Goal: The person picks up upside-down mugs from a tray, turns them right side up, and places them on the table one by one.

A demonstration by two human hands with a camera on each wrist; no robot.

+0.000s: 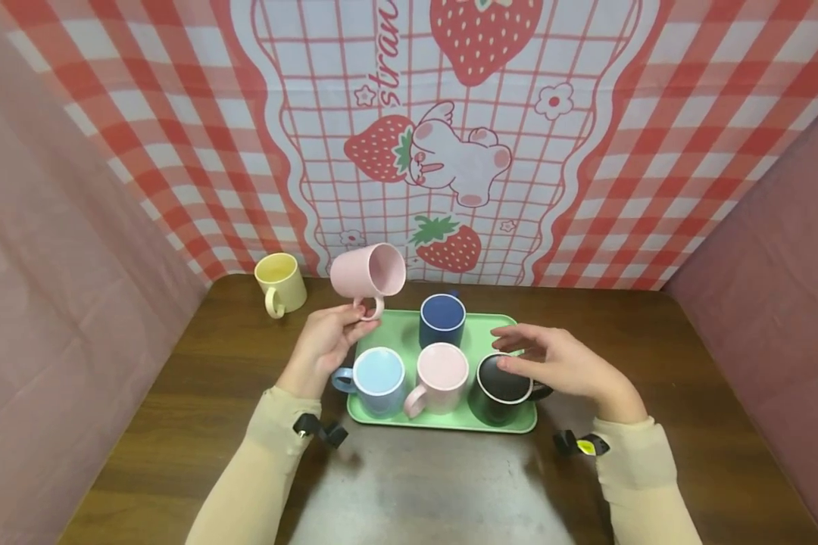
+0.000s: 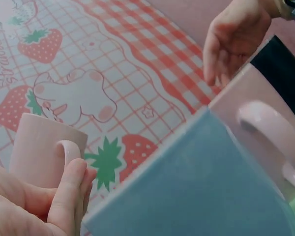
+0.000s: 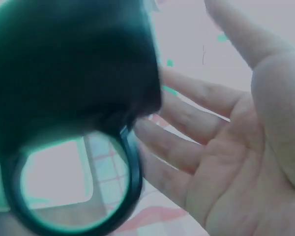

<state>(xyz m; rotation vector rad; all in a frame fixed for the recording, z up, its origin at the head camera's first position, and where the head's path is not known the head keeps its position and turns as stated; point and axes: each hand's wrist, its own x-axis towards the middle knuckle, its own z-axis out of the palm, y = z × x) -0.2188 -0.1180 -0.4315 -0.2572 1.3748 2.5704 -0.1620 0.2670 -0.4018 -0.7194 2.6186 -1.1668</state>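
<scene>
My left hand (image 1: pixel 323 341) pinches the handle of a pink mug (image 1: pixel 361 272), which is tipped on its side above the far left of a green tray (image 1: pixel 480 333), its mouth turned right. In the left wrist view, the fingers and thumb meet at that mug's (image 2: pixel 39 145) handle. Over a black mug (image 1: pixel 497 412) at the tray's near right corner is my right hand (image 1: pixel 562 363), fingers extended and apart. The right wrist view has the black mug (image 3: pixel 78 69) in front of the fingertips; whether they touch it I cannot tell.
Along the tray's near side stand a light blue mug (image 1: pixel 379 375) and a second pink mug (image 1: pixel 443 371). Behind them is a dark blue mug (image 1: pixel 441 322). A yellow mug (image 1: pixel 286 291) sits on the wooden table (image 1: pixel 211 378) at the back left. A strawberry-print cloth (image 1: pixel 416 197) hangs behind.
</scene>
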